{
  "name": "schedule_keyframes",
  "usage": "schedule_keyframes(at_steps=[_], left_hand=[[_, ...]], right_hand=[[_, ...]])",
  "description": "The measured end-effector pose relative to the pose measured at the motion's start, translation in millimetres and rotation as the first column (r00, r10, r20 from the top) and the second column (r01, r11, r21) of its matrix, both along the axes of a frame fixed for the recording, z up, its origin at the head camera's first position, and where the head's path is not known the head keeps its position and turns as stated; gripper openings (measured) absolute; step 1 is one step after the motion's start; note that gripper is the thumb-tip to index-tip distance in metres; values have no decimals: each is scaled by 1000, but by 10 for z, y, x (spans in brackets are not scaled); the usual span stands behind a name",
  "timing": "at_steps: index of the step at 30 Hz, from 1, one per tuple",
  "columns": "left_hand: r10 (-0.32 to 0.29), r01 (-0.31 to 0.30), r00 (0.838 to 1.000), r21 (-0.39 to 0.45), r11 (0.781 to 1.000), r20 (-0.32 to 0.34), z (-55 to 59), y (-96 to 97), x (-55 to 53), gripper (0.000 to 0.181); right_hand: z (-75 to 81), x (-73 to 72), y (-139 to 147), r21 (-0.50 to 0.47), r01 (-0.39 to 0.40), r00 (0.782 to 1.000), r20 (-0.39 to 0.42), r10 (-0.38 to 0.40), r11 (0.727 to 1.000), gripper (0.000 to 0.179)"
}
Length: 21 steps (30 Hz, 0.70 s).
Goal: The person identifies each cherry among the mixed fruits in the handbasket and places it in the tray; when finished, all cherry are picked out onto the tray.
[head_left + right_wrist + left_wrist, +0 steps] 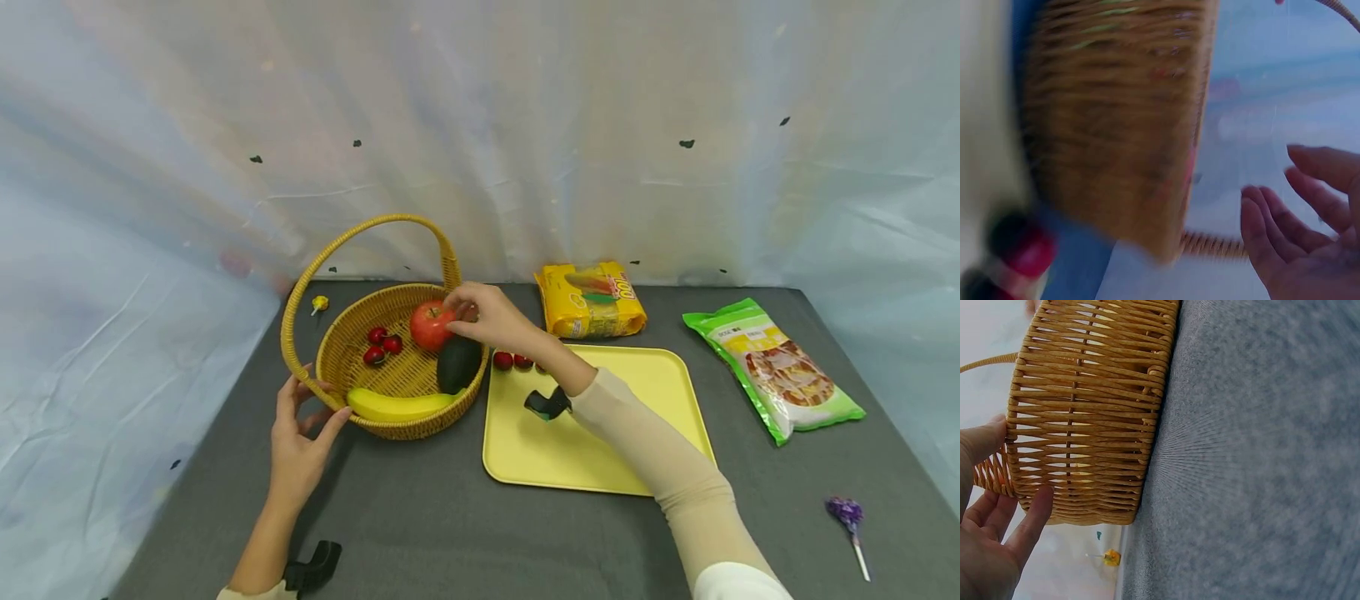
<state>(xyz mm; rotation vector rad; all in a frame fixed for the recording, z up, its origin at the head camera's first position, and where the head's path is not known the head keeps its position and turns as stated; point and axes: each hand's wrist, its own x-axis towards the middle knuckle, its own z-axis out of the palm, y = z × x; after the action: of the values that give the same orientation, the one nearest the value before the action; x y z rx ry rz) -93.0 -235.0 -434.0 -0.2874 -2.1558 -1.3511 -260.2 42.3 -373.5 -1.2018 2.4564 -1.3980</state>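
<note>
A woven basket (420, 429) with a tall handle holds a banana (397, 407), a red apple (430, 327), a dark avocado (459, 365) and several cherries (392, 344). My left hand (296, 442) grips its near left rim beside the handle's foot; in the left wrist view a finger (1034, 520) lies against the woven side. Over the basket's right rim, next to the apple, is my right hand (491, 317). Its fingers are loosely bent with a gap to the thumb, and the right wrist view shows nothing between them. A dark red bit shows just below those fingers.
Right of the basket lies a yellow tray (570, 462) with a row of cherries (502, 361) at its far left, partly behind my right arm. Beyond it sits a yellow packet (592, 302). A green bag (787, 375) and a purple lollipop (847, 512) are further right; a yellow lollipop (320, 302) is back left.
</note>
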Motion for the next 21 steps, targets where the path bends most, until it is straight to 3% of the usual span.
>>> schedule_keyframes(at_steps=[3,6,11,17,21], left_hand=[[-3,3,1000,4,1000,2,-5,-9,-1,79],[-8,8,1000,3,1000,8,-6,-13,-3,80],[-13,13,1000,-15,1000,10,8,-2,8,82],[-6,6,1000,-23,1000,11,37,4,26,83],[-4,5,1000,-25,1000,14,47,7,42,82]], right_hand=[[89,-50,-350,71,-105,994,39,103,992,27],[131,-93,-673,162,-202,978,83,190,966,33],[64,-159,-1076,238,-326,941,171,291,915,41],[-132,-205,-1320,244,-383,892,348,288,891,52],[-227,-202,-1390,287,-394,885,376,276,873,55]])
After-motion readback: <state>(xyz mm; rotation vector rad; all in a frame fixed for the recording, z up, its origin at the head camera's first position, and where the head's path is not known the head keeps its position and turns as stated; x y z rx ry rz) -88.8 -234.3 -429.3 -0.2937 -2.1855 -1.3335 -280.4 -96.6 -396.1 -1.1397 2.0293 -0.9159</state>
